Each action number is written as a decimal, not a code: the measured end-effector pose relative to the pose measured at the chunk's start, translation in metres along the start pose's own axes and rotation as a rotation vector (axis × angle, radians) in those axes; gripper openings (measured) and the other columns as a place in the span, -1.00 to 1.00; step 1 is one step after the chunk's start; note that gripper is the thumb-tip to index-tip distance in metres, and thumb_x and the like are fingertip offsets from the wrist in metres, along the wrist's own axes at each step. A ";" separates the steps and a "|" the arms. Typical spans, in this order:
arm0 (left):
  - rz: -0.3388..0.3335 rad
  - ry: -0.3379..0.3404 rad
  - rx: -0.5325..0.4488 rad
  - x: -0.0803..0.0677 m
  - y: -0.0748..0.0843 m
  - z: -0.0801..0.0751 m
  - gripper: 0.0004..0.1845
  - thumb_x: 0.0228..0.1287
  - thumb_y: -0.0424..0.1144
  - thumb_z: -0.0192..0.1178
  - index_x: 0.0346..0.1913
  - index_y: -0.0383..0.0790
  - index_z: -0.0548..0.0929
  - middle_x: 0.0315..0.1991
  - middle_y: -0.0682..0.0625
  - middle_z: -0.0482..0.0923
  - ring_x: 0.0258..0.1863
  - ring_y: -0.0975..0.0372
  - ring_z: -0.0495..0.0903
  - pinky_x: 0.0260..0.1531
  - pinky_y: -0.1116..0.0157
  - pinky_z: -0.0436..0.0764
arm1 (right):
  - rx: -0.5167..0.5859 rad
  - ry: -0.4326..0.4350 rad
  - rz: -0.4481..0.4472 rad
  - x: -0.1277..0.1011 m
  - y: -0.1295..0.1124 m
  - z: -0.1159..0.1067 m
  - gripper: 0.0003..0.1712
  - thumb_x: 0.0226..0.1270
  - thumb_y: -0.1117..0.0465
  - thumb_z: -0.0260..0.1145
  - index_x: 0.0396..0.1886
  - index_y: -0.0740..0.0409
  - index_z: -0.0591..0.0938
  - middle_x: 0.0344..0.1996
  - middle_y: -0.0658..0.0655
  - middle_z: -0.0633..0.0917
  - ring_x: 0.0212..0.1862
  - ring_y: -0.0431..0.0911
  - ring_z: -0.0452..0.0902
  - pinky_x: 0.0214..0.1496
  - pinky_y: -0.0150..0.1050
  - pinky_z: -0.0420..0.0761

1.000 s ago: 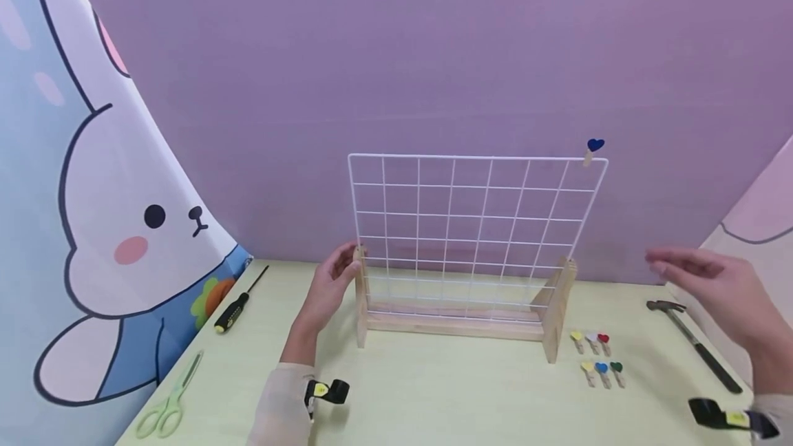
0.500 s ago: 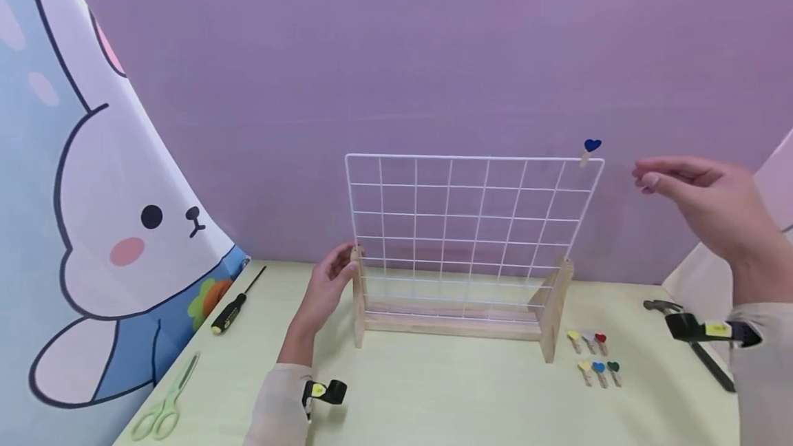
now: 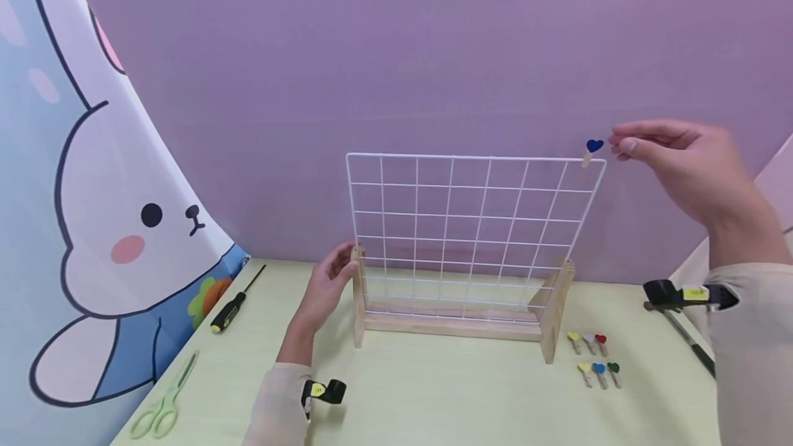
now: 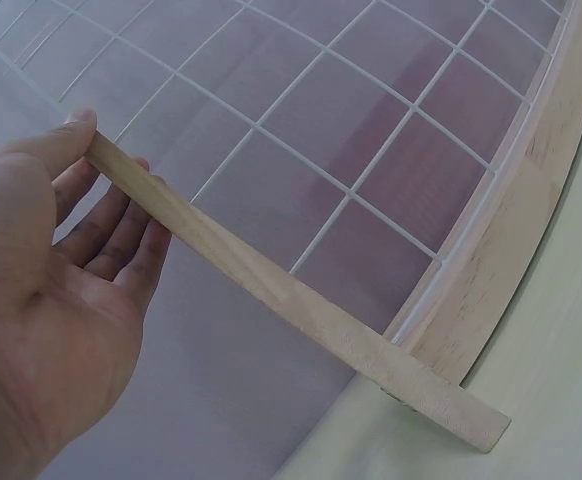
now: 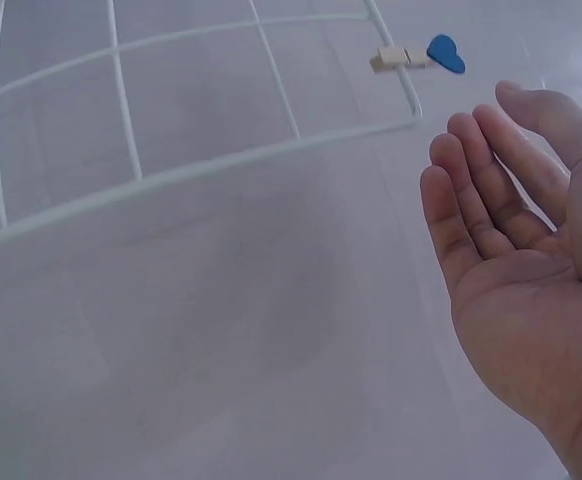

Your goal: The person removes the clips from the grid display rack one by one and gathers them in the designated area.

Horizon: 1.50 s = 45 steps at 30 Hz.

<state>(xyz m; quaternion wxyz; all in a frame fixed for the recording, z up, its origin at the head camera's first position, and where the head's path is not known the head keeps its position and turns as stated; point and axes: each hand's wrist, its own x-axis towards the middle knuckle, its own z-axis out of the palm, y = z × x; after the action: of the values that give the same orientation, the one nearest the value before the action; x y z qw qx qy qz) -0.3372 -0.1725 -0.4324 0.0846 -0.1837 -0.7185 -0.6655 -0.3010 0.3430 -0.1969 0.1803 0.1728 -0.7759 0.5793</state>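
The left hand (image 3: 325, 288) rests released against the wire grid's (image 3: 471, 226) left wooden upright (image 3: 358, 305), while the right hand (image 3: 675, 157), fingers relaxed, hovers just beside the blue heart clip (image 3: 593, 148) at the grid's top right corner.

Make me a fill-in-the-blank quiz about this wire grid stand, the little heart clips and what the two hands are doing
1. The clip on the grid's top right corner has a ____ heart.
2. The left hand touches the stand's ____ upright.
3. ____ heart clips lie on the table.
4. The right hand hovers beside the clip with ____ fingers.

Missing words: blue; wooden; six; open
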 end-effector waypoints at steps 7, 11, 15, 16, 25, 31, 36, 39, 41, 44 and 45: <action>0.012 0.001 -0.003 -0.002 -0.001 -0.001 -0.50 0.55 -0.18 0.17 0.45 -0.20 0.43 0.37 -0.30 0.50 0.34 0.03 0.51 0.25 0.51 0.55 | -0.123 -0.029 0.029 0.011 -0.006 0.014 -0.57 0.41 0.21 0.42 0.24 0.17 0.69 -0.16 -0.26 0.84 0.02 -0.39 0.67 0.15 -0.65 0.37; 0.012 0.001 -0.009 -0.003 -0.002 -0.001 -0.50 0.55 -0.19 0.17 0.45 -0.19 0.43 0.37 -0.32 0.49 0.36 0.01 0.50 0.26 0.51 0.54 | -0.201 -0.053 0.071 0.014 -0.004 0.020 -0.56 0.44 0.13 0.40 0.27 0.08 0.69 -0.11 -0.35 0.81 0.16 -0.43 0.53 0.18 -0.64 0.34; 0.010 0.003 -0.002 -0.004 -0.001 -0.001 -0.52 0.55 -0.17 0.18 0.43 -0.16 0.46 0.35 -0.27 0.53 0.35 -0.03 0.50 0.25 0.51 0.55 | -0.175 -0.061 0.077 0.014 -0.002 0.023 -0.61 0.45 0.15 0.40 0.22 0.05 0.72 -0.14 -0.35 0.82 0.14 -0.45 0.57 0.23 -0.62 0.31; 0.010 0.002 0.001 -0.004 -0.001 -0.001 -0.52 0.55 -0.16 0.18 0.43 -0.15 0.46 0.35 -0.26 0.53 0.35 -0.04 0.50 0.25 0.50 0.55 | -0.168 -0.060 0.073 0.014 -0.002 0.023 -0.63 0.45 0.15 0.40 0.21 0.05 0.73 -0.16 -0.34 0.82 0.12 -0.46 0.58 0.23 -0.62 0.31; 0.015 0.003 -0.004 -0.002 0.001 0.000 -0.51 0.54 -0.17 0.18 0.44 -0.17 0.45 0.34 -0.22 0.55 0.37 -0.01 0.48 0.27 0.52 0.53 | -0.105 -0.050 0.049 0.013 0.000 0.024 -0.70 0.44 0.21 0.39 0.12 0.08 0.77 -0.24 -0.29 0.84 -0.18 -0.37 0.74 0.11 -0.62 0.41; 0.010 0.007 -0.007 -0.002 -0.001 0.001 -0.52 0.55 -0.18 0.18 0.43 -0.18 0.46 0.35 -0.28 0.53 0.32 0.10 0.52 0.26 0.52 0.54 | 0.174 -0.070 0.005 0.014 0.003 0.027 -0.79 0.39 0.39 0.38 -0.03 0.25 0.80 -0.24 -0.10 0.87 -0.22 -0.26 0.77 0.12 -0.56 0.51; 0.012 0.000 -0.007 -0.002 -0.001 0.001 -0.51 0.55 -0.18 0.17 0.44 -0.20 0.44 0.37 -0.27 0.52 0.35 0.06 0.50 0.27 0.52 0.53 | 0.248 -0.073 -0.030 0.015 0.005 0.028 -0.81 0.37 0.46 0.37 -0.09 0.30 0.80 -0.26 -0.06 0.87 -0.16 -0.26 0.76 0.13 -0.55 0.52; 0.016 0.004 -0.003 -0.001 0.000 0.000 -0.51 0.55 -0.17 0.17 0.44 -0.19 0.45 0.35 -0.23 0.54 0.36 0.02 0.49 0.26 0.52 0.53 | 0.217 -0.058 -0.039 0.015 0.004 0.027 -0.82 0.35 0.45 0.39 -0.10 0.30 0.80 -0.27 -0.08 0.87 -0.11 -0.29 0.74 0.14 -0.55 0.48; 0.015 0.007 -0.001 0.000 0.000 0.000 -0.52 0.55 -0.16 0.18 0.43 -0.17 0.45 0.33 -0.21 0.55 0.36 -0.03 0.49 0.25 0.52 0.55 | 0.201 -0.050 -0.044 0.016 0.003 0.027 -0.83 0.34 0.45 0.40 -0.11 0.30 0.80 -0.27 -0.10 0.87 -0.10 -0.30 0.73 0.14 -0.55 0.46; 0.011 0.006 -0.007 0.000 -0.001 0.000 -0.52 0.55 -0.16 0.18 0.42 -0.16 0.46 0.33 -0.23 0.55 0.36 -0.10 0.47 0.24 0.51 0.56 | 0.207 -0.046 -0.049 0.015 0.004 0.029 -0.84 0.33 0.45 0.41 -0.12 0.31 0.80 -0.27 -0.09 0.87 -0.10 -0.29 0.71 0.13 -0.53 0.46; 0.009 0.004 -0.009 -0.001 -0.001 0.000 -0.53 0.55 -0.16 0.18 0.42 -0.17 0.47 0.33 -0.24 0.54 0.37 -0.13 0.46 0.24 0.51 0.55 | 0.214 -0.044 -0.051 0.014 0.004 0.029 -0.84 0.33 0.45 0.41 -0.13 0.31 0.80 -0.27 -0.09 0.87 -0.10 -0.30 0.71 0.13 -0.53 0.46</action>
<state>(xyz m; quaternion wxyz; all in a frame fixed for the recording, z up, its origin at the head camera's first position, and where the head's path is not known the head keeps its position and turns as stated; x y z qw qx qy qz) -0.3370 -0.1724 -0.4335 0.0883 -0.1860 -0.7144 -0.6688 -0.3177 0.3149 -0.2009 0.1584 0.2233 -0.7089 0.6500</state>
